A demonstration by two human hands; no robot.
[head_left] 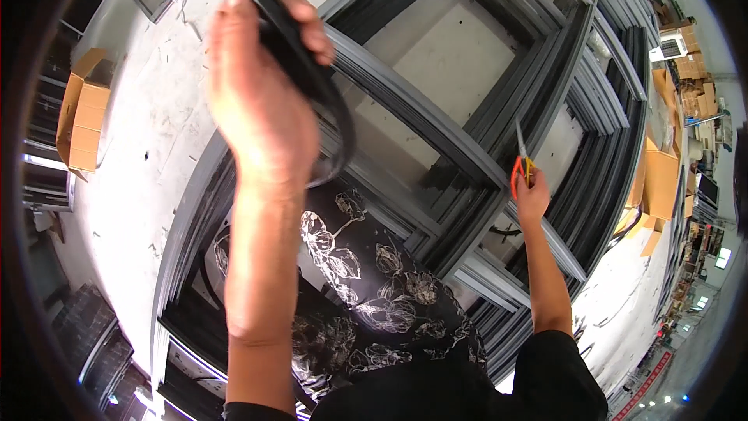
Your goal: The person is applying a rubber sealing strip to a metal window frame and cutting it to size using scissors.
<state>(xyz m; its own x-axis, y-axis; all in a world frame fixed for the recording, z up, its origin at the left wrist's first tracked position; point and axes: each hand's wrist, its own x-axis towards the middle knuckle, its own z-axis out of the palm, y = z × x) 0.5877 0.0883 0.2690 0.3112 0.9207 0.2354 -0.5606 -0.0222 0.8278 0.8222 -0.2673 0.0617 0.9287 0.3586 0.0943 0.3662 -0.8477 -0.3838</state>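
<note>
While the pale concrete floor (pixel 128 210) runs wide along the left, dotted with scraps, stacked grey-and-black rectangular metal frames (pixel 425 114) take up center and right. Long outer edge bends down the left side of the stack; crossbars split it into bays, floor showing through several. Most room is left of the stack, up to an open cardboard box (pixel 84 121). Right side is tighter: more open cardboard (pixel 661 179) sits close by that edge.

Dark floral-print cloth (pixel 389 296) covers the person's lap, against the near bars.

Black flexible strip (pixel 341 121) is up top, left of center, raised over the frames. Left hand (pixel 261 90), slightly blurred, has its fingers wrapped on it. Long axis slants upper left to lower right, then the strip curls back beside the wrist.

Scissors (pixel 520 140), red and yellow handles, sit over the crossbars right of center. Right hand (pixel 534 192) has its fingers closed round the handles; blades point away from the person, tips slightly left.

Writing: red banner (pixel 650 384) far lower right has pale marks, too small to read.
</note>
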